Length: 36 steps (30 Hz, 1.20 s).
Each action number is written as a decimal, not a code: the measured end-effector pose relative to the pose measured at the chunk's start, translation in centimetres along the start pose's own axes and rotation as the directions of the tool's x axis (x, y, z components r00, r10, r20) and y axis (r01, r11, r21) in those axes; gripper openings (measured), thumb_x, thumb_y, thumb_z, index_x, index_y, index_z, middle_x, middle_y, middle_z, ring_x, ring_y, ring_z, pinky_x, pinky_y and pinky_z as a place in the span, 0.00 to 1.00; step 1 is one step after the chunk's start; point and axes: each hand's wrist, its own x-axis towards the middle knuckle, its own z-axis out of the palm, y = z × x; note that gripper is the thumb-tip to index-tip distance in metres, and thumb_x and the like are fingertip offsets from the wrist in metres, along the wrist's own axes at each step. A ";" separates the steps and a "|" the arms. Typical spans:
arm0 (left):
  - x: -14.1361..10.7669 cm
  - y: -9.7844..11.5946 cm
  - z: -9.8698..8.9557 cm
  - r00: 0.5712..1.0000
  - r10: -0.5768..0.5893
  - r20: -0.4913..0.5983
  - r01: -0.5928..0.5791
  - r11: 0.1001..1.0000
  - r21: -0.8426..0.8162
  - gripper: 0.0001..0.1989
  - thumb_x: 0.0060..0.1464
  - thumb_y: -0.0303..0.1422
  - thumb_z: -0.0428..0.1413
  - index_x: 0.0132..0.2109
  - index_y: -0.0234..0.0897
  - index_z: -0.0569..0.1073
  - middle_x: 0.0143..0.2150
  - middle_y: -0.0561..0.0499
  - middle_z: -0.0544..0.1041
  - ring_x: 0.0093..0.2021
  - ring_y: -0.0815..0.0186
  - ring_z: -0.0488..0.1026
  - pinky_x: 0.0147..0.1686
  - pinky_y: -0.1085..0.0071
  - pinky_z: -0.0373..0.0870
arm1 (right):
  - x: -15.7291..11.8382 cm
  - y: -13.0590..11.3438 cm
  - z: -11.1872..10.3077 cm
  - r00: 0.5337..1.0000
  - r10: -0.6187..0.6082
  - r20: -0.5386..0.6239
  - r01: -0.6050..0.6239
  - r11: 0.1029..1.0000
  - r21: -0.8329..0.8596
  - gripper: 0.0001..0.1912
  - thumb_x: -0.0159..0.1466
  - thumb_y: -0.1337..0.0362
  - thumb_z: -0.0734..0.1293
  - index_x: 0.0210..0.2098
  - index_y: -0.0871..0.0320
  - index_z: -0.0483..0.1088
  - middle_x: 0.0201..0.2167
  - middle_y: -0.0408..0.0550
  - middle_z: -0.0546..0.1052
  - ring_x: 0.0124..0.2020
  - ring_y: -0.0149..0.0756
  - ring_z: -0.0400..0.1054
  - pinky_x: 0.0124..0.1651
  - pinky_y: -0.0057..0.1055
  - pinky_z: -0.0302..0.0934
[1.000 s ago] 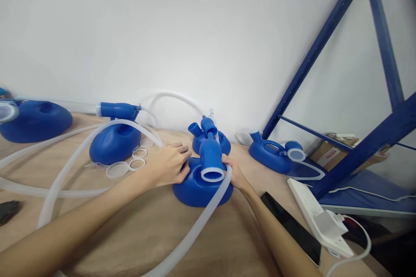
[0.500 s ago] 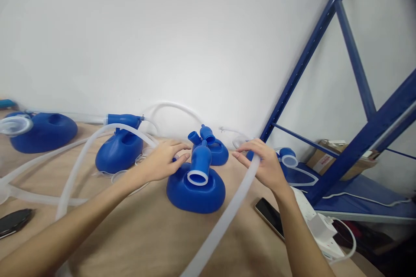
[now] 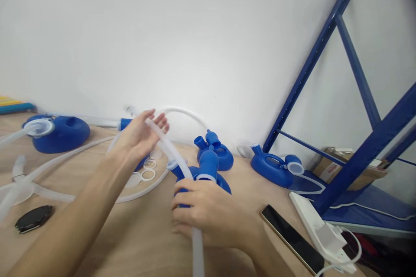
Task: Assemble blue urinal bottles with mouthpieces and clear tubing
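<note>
Left hand [image 3: 143, 133]: kinda spreading fingers, letting the whitish tube [image 3: 176, 154] run across the palm
Right hand [image 3: 208, 214]: gripping it lower down, in front of a blue bottle [image 3: 223, 183]

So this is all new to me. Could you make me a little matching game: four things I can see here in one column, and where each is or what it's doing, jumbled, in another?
Column one
1. Phone
2. Right hand
3. Cardboard box
4. Left hand

Column two
A. Partly behind a blue rack beam
B. Fingers curled around the white hose
C. Fingers stretched out, not closed
D. Flat on the table, beside the power strip

Right pairs: 1-D, 2-B, 3-A, 4-C
</note>
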 end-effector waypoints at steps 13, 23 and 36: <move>-0.6 2.4 -3.3 0.959 0.241 -0.148 -0.194 0.941 0.279 0.30 0.65 0.49 0.45 0.65 0.36 0.69 0.27 0.56 0.64 0.25 0.70 0.58 0.25 0.67 0.56 | -4.6 6.9 -0.1 0.542 0.823 0.168 -0.829 0.490 0.270 0.40 0.67 0.36 0.61 0.74 0.41 0.54 0.78 0.55 0.41 0.69 0.72 0.58 0.61 0.64 0.61; -1.0 -2.0 0.0 0.862 -0.050 0.505 -0.371 0.617 0.694 0.34 0.66 0.57 0.45 0.64 0.39 0.74 0.59 0.44 0.78 0.54 0.53 0.75 0.54 0.63 0.70 | -3.2 7.0 0.9 0.460 0.873 0.159 -0.876 0.418 0.241 0.53 0.53 0.35 0.74 0.72 0.40 0.55 0.76 0.56 0.49 0.69 0.68 0.59 0.66 0.60 0.56; -0.6 -4.7 1.1 0.781 -0.226 0.582 -0.464 0.414 0.783 0.31 0.68 0.52 0.43 0.63 0.36 0.74 0.58 0.41 0.79 0.56 0.50 0.77 0.55 0.61 0.68 | -4.1 8.7 1.5 0.567 0.816 0.110 -0.806 0.523 0.278 0.55 0.53 0.36 0.76 0.73 0.38 0.52 0.77 0.51 0.48 0.74 0.63 0.50 0.69 0.63 0.51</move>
